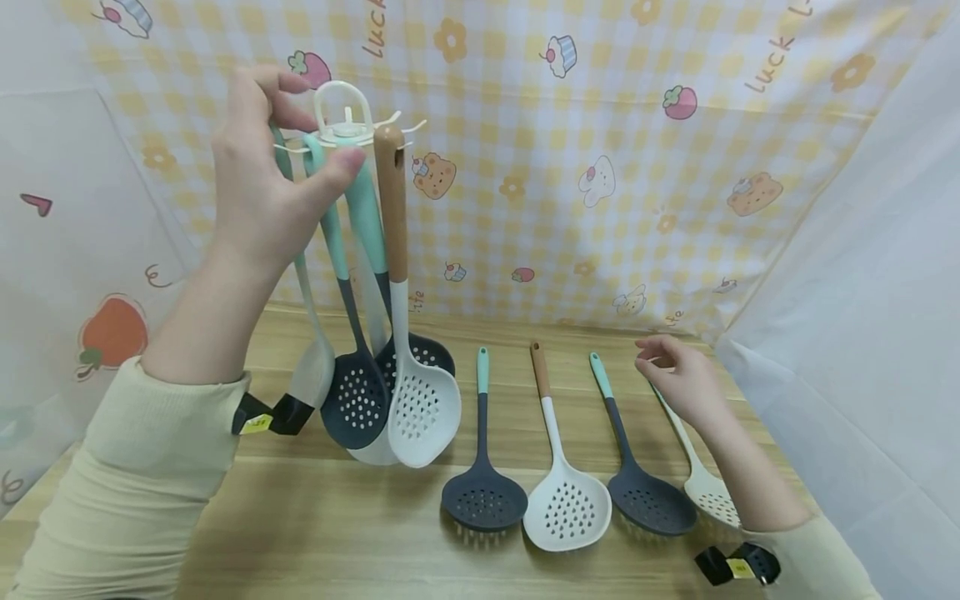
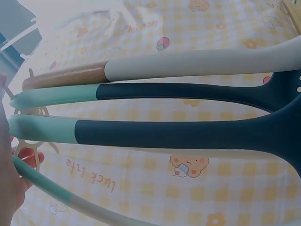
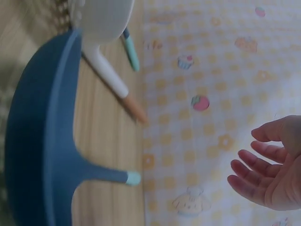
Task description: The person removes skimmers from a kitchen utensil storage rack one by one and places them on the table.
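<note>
My left hand holds the top of a cream utensil rack, thumb in front and fingers curled behind. From its hooks hang a white skimmer with a brown handle, a dark skimmer with a mint handle, a second dark skimmer partly hidden behind, and a pale utensil at the left. My right hand, fingers loosely bent and holding nothing, hovers around the upper end of a pale skimmer at the right. The right wrist view also shows that hand bare.
Left of the pale skimmer, three more skimmers lie in a row on the wooden table: dark, white with a brown handle, and dark. A yellow checked cloth hangs behind; white cloth borders the right.
</note>
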Tool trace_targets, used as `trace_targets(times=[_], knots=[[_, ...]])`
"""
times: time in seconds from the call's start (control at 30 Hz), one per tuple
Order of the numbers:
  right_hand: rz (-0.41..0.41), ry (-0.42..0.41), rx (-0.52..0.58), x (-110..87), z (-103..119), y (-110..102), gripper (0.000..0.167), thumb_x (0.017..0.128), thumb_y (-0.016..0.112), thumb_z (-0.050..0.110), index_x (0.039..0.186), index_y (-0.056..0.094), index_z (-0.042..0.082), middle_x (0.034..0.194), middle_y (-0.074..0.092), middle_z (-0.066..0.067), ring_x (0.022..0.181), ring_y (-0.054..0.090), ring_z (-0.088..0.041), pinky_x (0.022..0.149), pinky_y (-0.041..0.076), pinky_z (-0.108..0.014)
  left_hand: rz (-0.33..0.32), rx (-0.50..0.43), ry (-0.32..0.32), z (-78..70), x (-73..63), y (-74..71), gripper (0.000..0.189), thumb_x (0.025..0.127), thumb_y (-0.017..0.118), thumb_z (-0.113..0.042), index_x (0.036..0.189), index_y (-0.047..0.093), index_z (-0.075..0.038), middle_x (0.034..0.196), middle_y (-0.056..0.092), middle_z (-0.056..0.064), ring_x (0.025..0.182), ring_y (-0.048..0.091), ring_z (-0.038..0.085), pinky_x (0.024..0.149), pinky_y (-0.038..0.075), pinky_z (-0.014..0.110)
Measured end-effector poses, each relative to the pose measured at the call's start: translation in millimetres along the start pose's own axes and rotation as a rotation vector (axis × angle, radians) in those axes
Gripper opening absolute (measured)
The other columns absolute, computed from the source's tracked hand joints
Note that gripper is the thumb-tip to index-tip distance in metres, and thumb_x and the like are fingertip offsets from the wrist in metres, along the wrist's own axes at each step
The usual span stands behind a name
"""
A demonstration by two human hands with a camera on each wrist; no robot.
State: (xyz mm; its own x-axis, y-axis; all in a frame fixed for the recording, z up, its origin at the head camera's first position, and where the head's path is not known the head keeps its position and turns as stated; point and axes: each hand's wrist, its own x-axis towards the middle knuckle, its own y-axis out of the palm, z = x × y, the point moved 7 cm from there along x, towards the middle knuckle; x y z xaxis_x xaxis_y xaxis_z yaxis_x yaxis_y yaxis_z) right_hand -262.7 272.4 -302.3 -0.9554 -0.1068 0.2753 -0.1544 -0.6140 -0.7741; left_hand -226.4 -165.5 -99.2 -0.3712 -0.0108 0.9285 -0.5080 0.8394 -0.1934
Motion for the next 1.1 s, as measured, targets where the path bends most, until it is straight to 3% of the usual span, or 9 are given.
trace_targets(times=[0.2,0.43,0.5,0.6,0.7,0.83,1.1], knots=[[-0.076,-0.047,0.076,1.9,21.6,1.9,0.029,0.095,0.059,0.018,0.119,0.061,0.001,0.105,0.065,-0.014,0.098,0.061,-0.028,0.082,0.050,-0.046,-0.008,0.059,0.041,-4.0,0.3,-0.1,0.056,0.073,0.063,-0.037,0.120,0.057,-0.006,0.092,0.045,-0.018,0.089,0.045,0.003,0.079,0.030,0.025],[-0.120,-0.086,0.139,3.5,43.0,7.3,0.025,0.093,0.061,0.016,0.114,0.063,0.003,0.103,0.066,-0.008,0.094,0.059,-0.016,0.075,0.048,-0.019,-0.024,0.078,-0.110,0.4,2.3,1.5,0.053,0.068,0.068,-0.038,0.110,0.063,-0.006,0.094,0.048,-0.019,0.088,0.047,0.004,0.080,0.030,0.024],[-0.123,-0.106,0.156,3.5,47.9,9.9,0.025,0.093,0.061,0.017,0.114,0.064,0.003,0.103,0.066,-0.007,0.094,0.059,-0.016,0.074,0.047,-0.016,-0.019,0.086,-0.112,0.2,2.6,1.6,0.053,0.068,0.068,-0.038,0.110,0.063,-0.006,0.095,0.051,-0.016,0.089,0.048,0.007,0.080,0.031,0.023],[-0.128,-0.123,0.183,2.3,55.6,13.6,0.025,0.093,0.062,0.017,0.114,0.064,0.003,0.103,0.066,-0.008,0.094,0.059,-0.016,0.074,0.048,-0.016,-0.012,0.098,-0.103,-0.6,2.5,1.8,0.054,0.068,0.068,-0.039,0.110,0.062,-0.005,0.099,0.055,-0.011,0.090,0.049,0.009,0.080,0.032,0.023],[-0.132,-0.133,0.231,0.8,63.8,17.5,0.025,0.093,0.062,0.016,0.113,0.063,0.001,0.105,0.065,-0.010,0.097,0.059,-0.018,0.075,0.048,-0.016,-0.022,0.085,-0.039,-2.8,2.3,0.7,0.056,0.070,0.064,-0.041,0.109,0.062,0.000,0.099,0.057,-0.007,0.089,0.052,0.011,0.082,0.034,0.023],[-0.137,-0.154,0.298,-0.6,75.7,22.8,0.024,0.092,0.062,0.012,0.113,0.064,0.000,0.106,0.065,-0.012,0.098,0.059,-0.019,0.076,0.048,-0.017,-0.047,0.051,0.036,-6.9,1.6,-2.2,0.059,0.071,0.059,-0.043,0.107,0.063,0.004,0.094,0.053,-0.018,0.087,0.053,0.010,0.080,0.035,0.024],[-0.106,-0.188,0.361,-2.9,93.4,36.4,0.023,0.092,0.063,0.013,0.113,0.064,0.003,0.104,0.067,-0.007,0.096,0.060,-0.016,0.078,0.049,-0.022,-0.066,0.068,0.022,-7.8,1.7,-5.4,0.054,0.072,0.056,-0.039,0.107,0.066,0.001,0.090,0.050,-0.025,0.083,0.053,0.009,0.067,0.033,0.021]])
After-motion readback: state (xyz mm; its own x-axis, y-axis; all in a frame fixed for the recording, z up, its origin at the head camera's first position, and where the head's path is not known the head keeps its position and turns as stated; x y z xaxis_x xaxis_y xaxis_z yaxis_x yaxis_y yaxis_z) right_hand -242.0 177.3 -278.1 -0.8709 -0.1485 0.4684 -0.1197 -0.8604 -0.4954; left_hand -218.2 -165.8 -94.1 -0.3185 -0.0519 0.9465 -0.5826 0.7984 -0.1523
